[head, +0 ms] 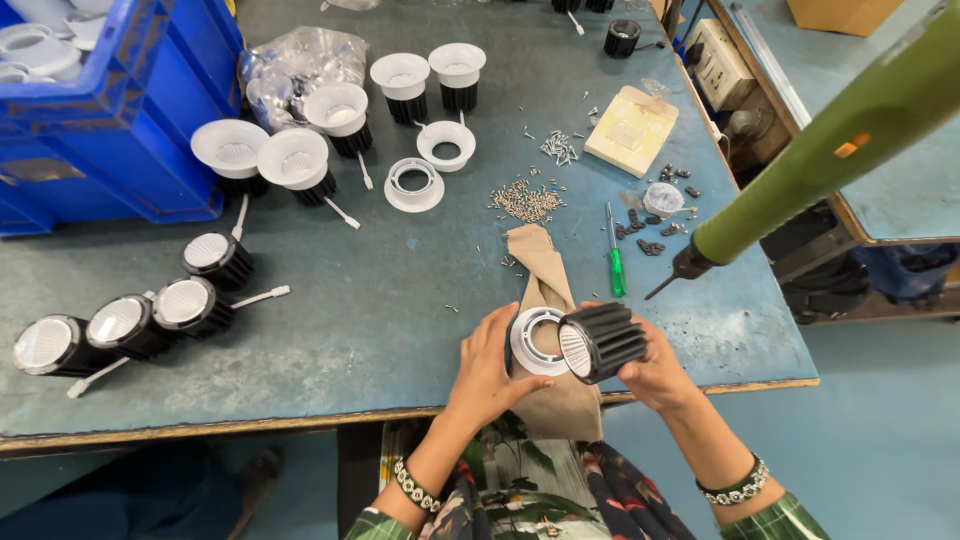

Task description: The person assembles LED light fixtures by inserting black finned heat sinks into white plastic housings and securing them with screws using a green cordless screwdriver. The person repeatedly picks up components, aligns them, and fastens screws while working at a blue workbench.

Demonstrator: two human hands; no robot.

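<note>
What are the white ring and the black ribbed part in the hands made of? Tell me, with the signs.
White ring, in the left hand: probably moulded plastic, going by its smooth, even matt white surface.
Black ribbed part, in the right hand: likely metal with a matt black coat, going by its thin parallel fins; plastic cannot be ruled out.

Head camera looks steeply down, close over the workbench [400, 300].
</note>
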